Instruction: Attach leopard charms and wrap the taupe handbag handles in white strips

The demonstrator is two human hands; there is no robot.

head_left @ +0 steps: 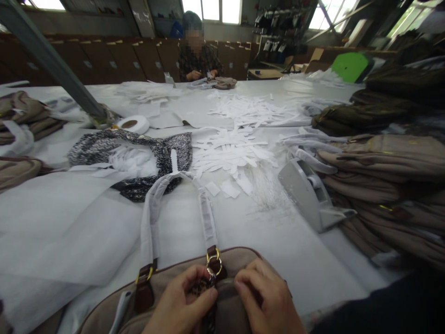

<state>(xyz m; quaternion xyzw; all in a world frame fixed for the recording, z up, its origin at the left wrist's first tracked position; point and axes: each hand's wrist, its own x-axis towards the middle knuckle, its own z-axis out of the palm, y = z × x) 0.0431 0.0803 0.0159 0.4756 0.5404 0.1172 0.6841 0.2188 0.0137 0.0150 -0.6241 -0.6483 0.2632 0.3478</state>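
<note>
A taupe handbag [170,274] with brown leather trim lies at the near edge in front of me. Its handle [150,220] stands up, wrapped in white paper. A gold ring [209,270] hangs at the right handle base, with a dark clasp below it. My left hand [189,299] is closed round a leopard-patterned tag [199,286] beside that clasp; most of it is hidden by the fingers. My right hand [262,294] pinches the bag's fabric just right of the ring. A pale grey, handle-like object [121,310] rests on the bag at left.
Stacked taupe bags [392,162] and a grey tape dispenser [306,195] stand at right. White paper strips [229,148] cover the middle. A black-and-white knit cloth [93,146], a tape roll [135,124] and a slanted metal post [59,60] are at left. A person [201,58] sits opposite.
</note>
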